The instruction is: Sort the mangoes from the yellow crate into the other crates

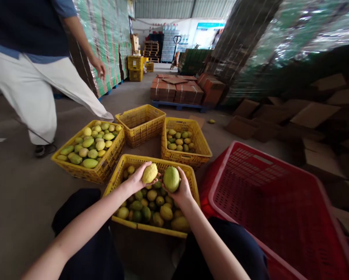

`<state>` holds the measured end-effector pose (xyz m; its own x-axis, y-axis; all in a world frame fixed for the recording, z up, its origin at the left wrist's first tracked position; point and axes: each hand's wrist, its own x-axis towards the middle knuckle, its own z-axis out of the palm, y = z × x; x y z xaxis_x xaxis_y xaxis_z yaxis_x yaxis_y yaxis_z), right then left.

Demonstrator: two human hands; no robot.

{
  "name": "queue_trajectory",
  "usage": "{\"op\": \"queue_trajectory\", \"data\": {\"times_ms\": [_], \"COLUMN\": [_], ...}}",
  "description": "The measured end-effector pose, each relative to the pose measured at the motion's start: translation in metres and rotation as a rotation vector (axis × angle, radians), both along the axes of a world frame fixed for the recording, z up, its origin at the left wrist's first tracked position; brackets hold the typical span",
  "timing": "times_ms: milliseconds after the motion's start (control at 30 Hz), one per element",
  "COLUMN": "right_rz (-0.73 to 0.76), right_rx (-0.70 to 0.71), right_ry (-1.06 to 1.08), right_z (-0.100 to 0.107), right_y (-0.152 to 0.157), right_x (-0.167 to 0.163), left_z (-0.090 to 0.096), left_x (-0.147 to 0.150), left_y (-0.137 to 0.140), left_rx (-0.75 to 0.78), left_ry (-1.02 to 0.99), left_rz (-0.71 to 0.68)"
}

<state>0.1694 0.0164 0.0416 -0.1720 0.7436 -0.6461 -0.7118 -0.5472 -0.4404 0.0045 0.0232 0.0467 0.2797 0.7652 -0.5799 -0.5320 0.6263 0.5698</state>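
Observation:
My left hand (139, 179) is closed around a yellow lemon (150, 173) with bumpy skin. Close beside it, my right hand (183, 189) grips a larger, smoother green lemon (171, 179). Both fruits are held above a yellow crate (151, 160) between my knees. Inside that crate lie several lemons (151, 195), some dark green and some yellowish, partly covered by my hands.
Beyond stand a yellow crate heaped with lemons (104, 165), a bare-bottomed yellow crate (143, 134) and a part-filled one (188, 157). A big red crate (221, 186) is at my right. A person in white trousers (41, 91) walks at left. Cardboard boxes (323, 155) lie right.

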Motion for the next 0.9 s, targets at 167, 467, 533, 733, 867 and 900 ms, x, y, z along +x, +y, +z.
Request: {"op": "queue_trajectory", "data": {"times_ms": [167,467,533,733,867,900], "right_rz": [-0.069,-0.032,-0.014,0.016,0.039,0.048], "right_rx": [0.046,0.037,0.024,-0.047,-0.026,-0.025], "right_ry": [-0.097,0.03,0.046,0.017,0.011,0.011], "right_z": [0.005,-0.002,-0.005,-0.003,0.003,0.005], "right_y": [-0.001,-0.002,-0.001,0.0,-0.001,-0.002], "right_x": [-0.001,-0.006,-0.005,0.001,0.006,0.007], "left_z": [-0.003,-0.006,-0.006,-0.01,-0.025,-0.032], "left_x": [-0.001,-0.002,-0.001,0.001,-0.004,-0.007], "left_y": [0.005,0.005,0.005,0.004,0.012,0.015], "left_rx": [-0.022,-0.03,-0.036,-0.131,-0.181,-0.211], "left_ry": [-0.07,-0.131,-0.117,0.043,0.129,0.137], "left_rz": [0.201,0.155,0.146,0.15,0.152,0.134]}}
